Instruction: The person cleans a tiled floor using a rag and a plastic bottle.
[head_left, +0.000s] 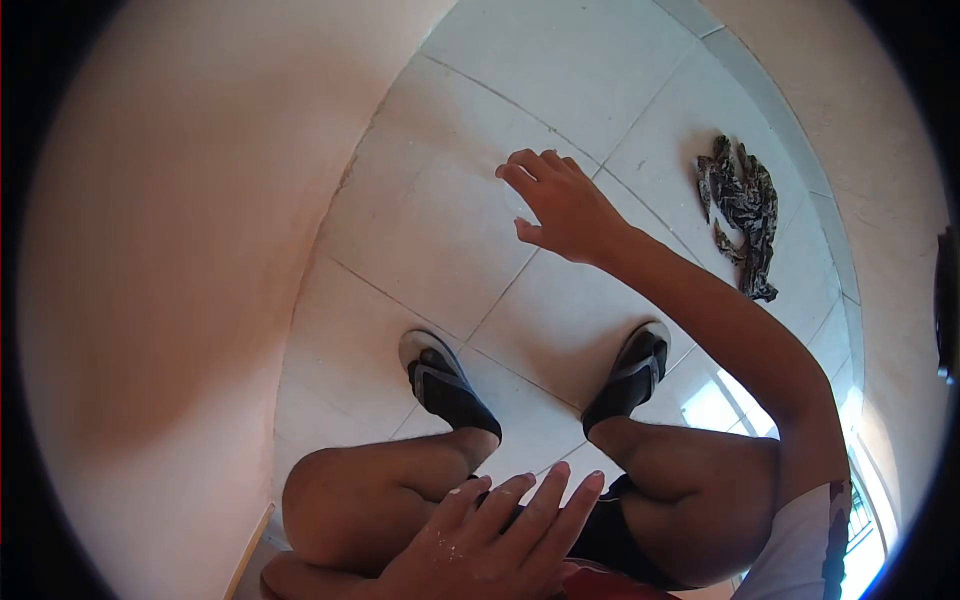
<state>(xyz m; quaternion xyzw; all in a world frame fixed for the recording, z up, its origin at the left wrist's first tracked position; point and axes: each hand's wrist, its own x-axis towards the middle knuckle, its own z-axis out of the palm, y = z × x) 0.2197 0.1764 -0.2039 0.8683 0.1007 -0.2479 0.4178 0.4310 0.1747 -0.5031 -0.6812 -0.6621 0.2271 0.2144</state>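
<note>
Thumb apart from the curled fingers, the right hand (570,213), upper centre, is over the tiled floor (420,220); left hand (482,548), lower centre, fingers spread, flecked white. Crumpled dark material (757,205) lies at upper right.

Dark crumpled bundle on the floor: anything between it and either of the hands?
Right hand: nothing visible, only bare floor tiles between it and the dark crumpled bundle. Left hand: the right forearm crosses the line in this view.
</note>
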